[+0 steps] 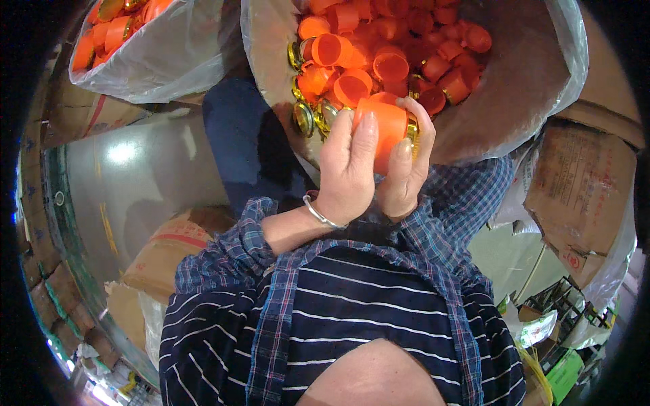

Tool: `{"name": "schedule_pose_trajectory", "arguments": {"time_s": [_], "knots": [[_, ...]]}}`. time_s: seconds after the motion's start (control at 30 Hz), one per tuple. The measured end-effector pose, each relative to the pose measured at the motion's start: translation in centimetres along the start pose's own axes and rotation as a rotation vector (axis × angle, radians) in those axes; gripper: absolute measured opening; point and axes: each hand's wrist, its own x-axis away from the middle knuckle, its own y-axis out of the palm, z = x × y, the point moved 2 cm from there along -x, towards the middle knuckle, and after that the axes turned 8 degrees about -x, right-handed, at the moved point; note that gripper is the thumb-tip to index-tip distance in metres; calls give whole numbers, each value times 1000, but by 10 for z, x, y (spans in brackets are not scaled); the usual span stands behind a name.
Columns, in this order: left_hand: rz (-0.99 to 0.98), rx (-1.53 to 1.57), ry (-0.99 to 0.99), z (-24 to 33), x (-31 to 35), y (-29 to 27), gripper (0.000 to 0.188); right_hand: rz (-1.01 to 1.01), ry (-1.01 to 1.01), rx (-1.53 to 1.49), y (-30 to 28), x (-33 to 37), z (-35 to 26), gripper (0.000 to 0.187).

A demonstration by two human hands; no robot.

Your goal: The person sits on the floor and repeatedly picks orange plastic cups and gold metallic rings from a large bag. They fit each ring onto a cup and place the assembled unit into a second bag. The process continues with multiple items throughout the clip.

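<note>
Head view, and here we are at the upper centre of the frame: one orange cup (pixel 387 125) is held between two bare hands, just in front of the heap. The left hand (pixel 349 162) has it from the left, thumb pressed along the orange wall, fingers closed around that side. Over on the right, the right hand (pixel 406 162) is curled round the other end, fingers and thumb gripping where a single gold-coloured end piece (pixel 412 130) shows. So the cup sits right between the palms, touching both, tipped on its side, gold end to the right!

Now the count: two hands, one cup held, one silvery bracelet (pixel 321 214) on the left wrist. Behind them, two plastic-lined containers. The big one (pixel 528 101) fills the top centre, loaded with a pile of orange cups (pixel 393 40), dozens by the look of it, overlapping too much for an exact tally. Along the pile's left edge, at least three round gold pieces (pixel 303 119); whether they're loose or fixed to cups, I can't tell. The smaller container (pixel 162 71), upper left, carries more orange pieces (pixel 112 30), cut by the rim. One large cardboard box (pixel 575 196) leans at the right.
</note>
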Motion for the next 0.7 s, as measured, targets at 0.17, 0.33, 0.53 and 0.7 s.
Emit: {"name": "schedule_pose_trajectory", "arguments": {"time_s": [0.17, 0.33, 0.53, 0.7], "knots": [[-69, -123, -33, -7, -12, -6, 24, -34, 154, -17, -2, -11, 4, 44], [-475, 292, -483, -6, -29, -22, 34, -236, 509, -370, -30, -31, 14, 37], [-598, -465, -140, 13, -18, -29, 82, -183, 570, -379, -35, -27, 11, 45], [-515, -314, -213, -1, -18, -22, 78, -114, 509, -194, -33, -28, 9, 47]]}}
